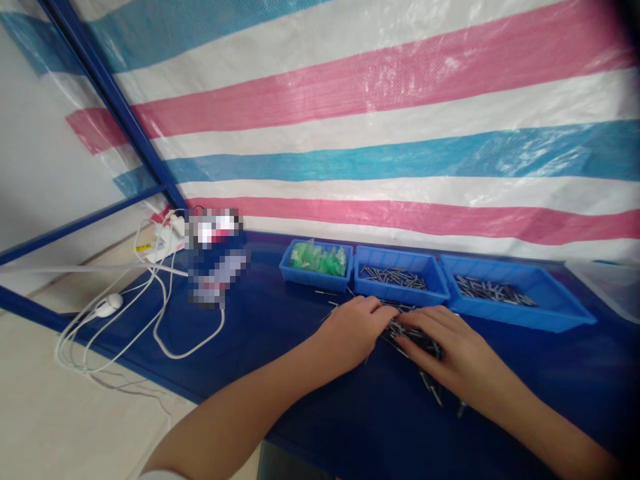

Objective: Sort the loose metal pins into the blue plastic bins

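Note:
A loose pile of thin grey metal screws or nails lies on the dark blue tabletop between my hands. On its left side my left hand is closed, its fingers curled in at the metal pieces; the fingertips are partly hidden. From the right, my right hand reaches over the pile, thumb and fingers closed around some of the pieces. Just behind my hands, a blue bin and a second, larger blue bin hold similar thin metal pieces.
A third blue bin, at the left of the row, contains green plastic packets. White cables loop over the table's left side, near two blurred items. Striped sheeting hangs behind, and a clear plastic container stands at far right.

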The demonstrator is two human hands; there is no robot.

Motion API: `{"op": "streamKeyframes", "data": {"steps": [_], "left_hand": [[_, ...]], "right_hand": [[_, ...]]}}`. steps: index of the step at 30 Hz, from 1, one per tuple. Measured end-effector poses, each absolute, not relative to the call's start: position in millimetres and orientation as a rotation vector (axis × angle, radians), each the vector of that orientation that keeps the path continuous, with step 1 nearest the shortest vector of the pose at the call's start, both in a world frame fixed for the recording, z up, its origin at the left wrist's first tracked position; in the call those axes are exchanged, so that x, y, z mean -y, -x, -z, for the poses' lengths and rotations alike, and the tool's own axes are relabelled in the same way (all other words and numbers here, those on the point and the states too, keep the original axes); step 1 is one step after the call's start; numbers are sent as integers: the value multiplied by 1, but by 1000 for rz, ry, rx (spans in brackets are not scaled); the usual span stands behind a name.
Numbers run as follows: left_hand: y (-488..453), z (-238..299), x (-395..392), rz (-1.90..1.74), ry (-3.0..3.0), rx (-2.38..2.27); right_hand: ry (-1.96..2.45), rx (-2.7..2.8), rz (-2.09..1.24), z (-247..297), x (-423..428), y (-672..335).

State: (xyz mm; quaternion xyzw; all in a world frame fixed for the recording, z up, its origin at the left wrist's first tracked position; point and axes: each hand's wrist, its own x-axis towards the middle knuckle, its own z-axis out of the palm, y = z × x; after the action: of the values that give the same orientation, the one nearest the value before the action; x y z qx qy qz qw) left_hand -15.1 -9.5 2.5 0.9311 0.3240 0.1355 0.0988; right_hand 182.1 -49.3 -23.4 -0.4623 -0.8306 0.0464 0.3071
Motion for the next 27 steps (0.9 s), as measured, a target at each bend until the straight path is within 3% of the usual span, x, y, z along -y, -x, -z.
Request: {"op": "streamKeyframes", "data": {"steps": [5,13,27], "left_hand": [[10,-5,12,-688,-2470,-818],[-9,11,18,-1059,-1464,-873],[-8,9,20,-1045,-1499,-827]], "right_hand": [[1227,2126,-145,26,50,-184],[1359,1903,-329,21,53,-183],[1339,1799,-611,23,53,-180]]}}
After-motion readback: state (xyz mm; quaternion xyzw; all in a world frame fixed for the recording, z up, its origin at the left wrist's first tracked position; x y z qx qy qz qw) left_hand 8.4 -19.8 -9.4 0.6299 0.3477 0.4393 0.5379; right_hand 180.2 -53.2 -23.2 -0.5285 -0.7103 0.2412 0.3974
